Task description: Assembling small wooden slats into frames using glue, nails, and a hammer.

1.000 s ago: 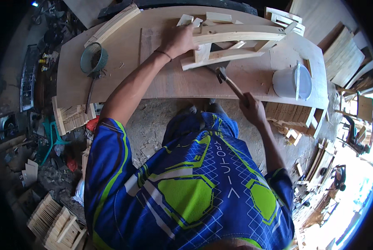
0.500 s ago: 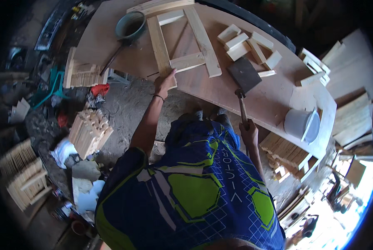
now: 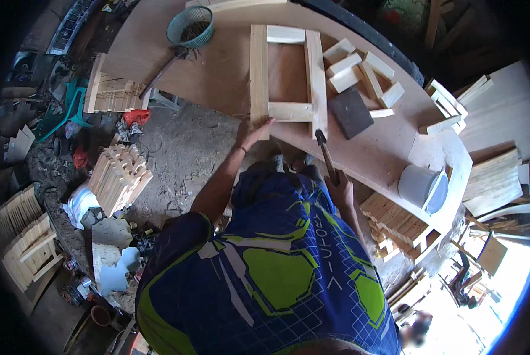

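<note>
The left hand (image 3: 252, 131) lies flat with spread fingers on the near end of the long left rail of a pale wooden frame (image 3: 259, 71), which rests on the plywood workbench (image 3: 217, 65) at about twelve o'clock from the person's chest. The right hand (image 3: 339, 190) is closed around the handle of a hammer (image 3: 326, 155), whose dark head sits just at the near end of the frame's right rail, at about one o'clock. Compared with half a second ago, the frame lies straighter and its short crosspiece now sits close to the left hand; the hammer head has moved off the dark square block (image 3: 350, 111) and down toward the rail's end. That block lies just right of the frame, with loose short wood offcuts (image 3: 359, 65) beyond it at one o'clock. A green mesh basket (image 3: 190, 26) stands at eleven o'clock on the bench, a white plastic bucket (image 3: 421, 187) at three o'clock near the bench edge, and stacked wooden slats (image 3: 118, 173) lie on the floor at nine o'clock.
</note>
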The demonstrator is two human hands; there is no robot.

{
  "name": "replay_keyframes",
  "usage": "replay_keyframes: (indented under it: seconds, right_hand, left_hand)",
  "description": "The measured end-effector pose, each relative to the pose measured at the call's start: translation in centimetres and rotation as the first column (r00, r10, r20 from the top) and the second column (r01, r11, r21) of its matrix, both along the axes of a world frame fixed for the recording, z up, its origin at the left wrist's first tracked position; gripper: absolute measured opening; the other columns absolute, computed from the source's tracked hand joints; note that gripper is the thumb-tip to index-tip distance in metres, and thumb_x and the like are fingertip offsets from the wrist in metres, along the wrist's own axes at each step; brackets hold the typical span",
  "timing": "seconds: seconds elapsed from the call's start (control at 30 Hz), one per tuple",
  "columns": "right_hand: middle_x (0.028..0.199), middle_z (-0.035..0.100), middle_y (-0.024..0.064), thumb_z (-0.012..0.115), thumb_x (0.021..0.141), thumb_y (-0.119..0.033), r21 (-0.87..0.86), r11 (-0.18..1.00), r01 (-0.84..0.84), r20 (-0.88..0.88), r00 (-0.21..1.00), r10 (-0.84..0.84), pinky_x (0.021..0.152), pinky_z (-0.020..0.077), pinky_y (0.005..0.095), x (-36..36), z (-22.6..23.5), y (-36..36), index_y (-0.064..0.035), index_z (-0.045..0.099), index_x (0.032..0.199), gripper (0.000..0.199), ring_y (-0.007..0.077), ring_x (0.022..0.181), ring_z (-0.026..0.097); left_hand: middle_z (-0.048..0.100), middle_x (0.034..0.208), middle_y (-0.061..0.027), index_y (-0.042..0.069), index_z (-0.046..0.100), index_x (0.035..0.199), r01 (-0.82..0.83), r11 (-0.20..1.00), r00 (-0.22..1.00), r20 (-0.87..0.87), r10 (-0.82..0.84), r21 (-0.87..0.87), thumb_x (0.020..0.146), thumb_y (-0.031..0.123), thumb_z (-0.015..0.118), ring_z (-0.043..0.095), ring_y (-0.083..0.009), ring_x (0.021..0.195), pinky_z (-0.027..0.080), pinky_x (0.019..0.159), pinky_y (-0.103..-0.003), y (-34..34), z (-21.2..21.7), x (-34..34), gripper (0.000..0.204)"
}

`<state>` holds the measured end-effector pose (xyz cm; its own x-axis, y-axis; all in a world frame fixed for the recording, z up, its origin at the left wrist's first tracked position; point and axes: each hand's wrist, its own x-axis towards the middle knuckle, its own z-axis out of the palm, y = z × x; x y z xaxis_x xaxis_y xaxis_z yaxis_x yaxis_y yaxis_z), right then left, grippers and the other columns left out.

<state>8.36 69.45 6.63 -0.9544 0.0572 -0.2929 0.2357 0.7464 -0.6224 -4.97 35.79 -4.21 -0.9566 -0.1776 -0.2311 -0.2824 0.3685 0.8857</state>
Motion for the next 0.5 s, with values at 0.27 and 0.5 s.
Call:
replay_keyframes:
  seconds: [0.27, 0.5]
  right_hand:
    - [0.08, 0.067, 0.0228, 0.067, 0.089, -0.026, -0.087, 0.993, 0.076, -0.013, 0.997, -0.077, 0.063, 0.0527, 0.0501, 1.1, -4.4, -1.3, -0.0066, 0.06, 0.108, 0.028, 0.044, 0.075, 0.067]
    - [0.075, 0.065, 0.0235, 0.065, 0.092, -0.025, -0.165, 0.98, 0.108, 0.032, 0.994, -0.104, 0.06, 0.0501, 0.0515, 0.7, -5.2, -2.1, -0.0036, 0.058, 0.106, 0.026, 0.0445, 0.07, 0.066]
  left_hand:
    - [0.07, 0.104, -0.0218, 0.001, 0.063, 0.12, 0.527, 0.632, 0.799, 0.078, -0.596, -0.568, 0.077, 0.042, 0.079, 0.067, -0.0362, 0.101, 0.053, 0.089, -0.045, 2.6, 9.4, -3.4, 0.061]
    - [0.059, 0.124, -0.0235, -0.005, 0.053, 0.125, 0.832, 0.093, 0.391, 0.46, -0.798, -0.547, 0.062, 0.047, 0.089, 0.058, -0.0373, 0.118, 0.048, 0.1, -0.043, 7.1, 5.4, -12.0, 0.09]
